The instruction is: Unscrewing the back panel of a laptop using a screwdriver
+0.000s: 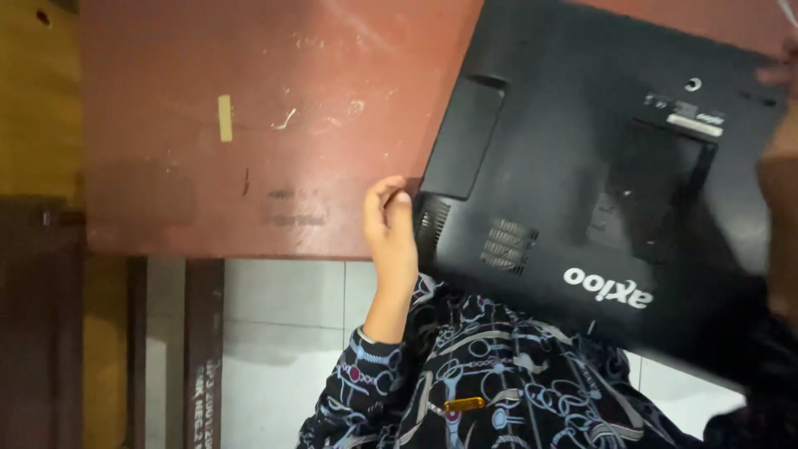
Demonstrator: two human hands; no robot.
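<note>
Black laptop lying underside up across red-brown table, overhanging near edge toward lap. Long axis slanting from left hand, curled on near-left corner, to right hand touching far-right edge; right grip mostly cropped, cannot tell.

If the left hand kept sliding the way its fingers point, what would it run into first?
The left hand already rests at the corner of the black laptop, fingers curled toward it. Going on, it would press into that laptop's vented corner first, though the depth is hard to judge.
</note>
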